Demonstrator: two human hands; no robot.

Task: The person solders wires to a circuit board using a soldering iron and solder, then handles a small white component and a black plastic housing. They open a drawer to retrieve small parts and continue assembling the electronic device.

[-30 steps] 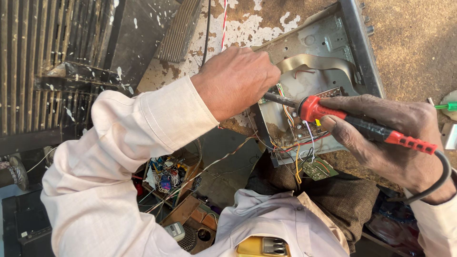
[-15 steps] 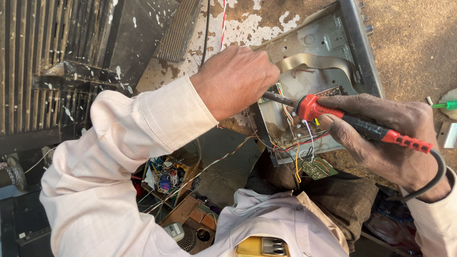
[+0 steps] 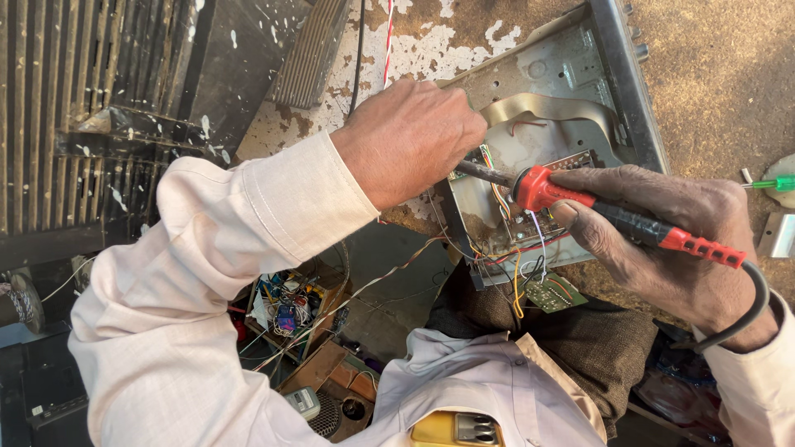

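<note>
The right hand (image 3: 662, 248) grips a red and black soldering iron (image 3: 613, 211). Its metal tip points left, under the left hand (image 3: 406, 136). The left hand is closed and presses down on the wires (image 3: 497, 186) inside a grey metal box (image 3: 571, 74). A small green circuit board (image 3: 553, 291) hangs near. This looks like the soldering step. The tip needs a steady, careful touch.

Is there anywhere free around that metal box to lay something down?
Bare sandy ground lies right of the metal chassis, above the green-handled tool. The chassis floor near the flat ribbon cable is partly open. It is crowded where both hands meet the soldering iron and wires.
</note>
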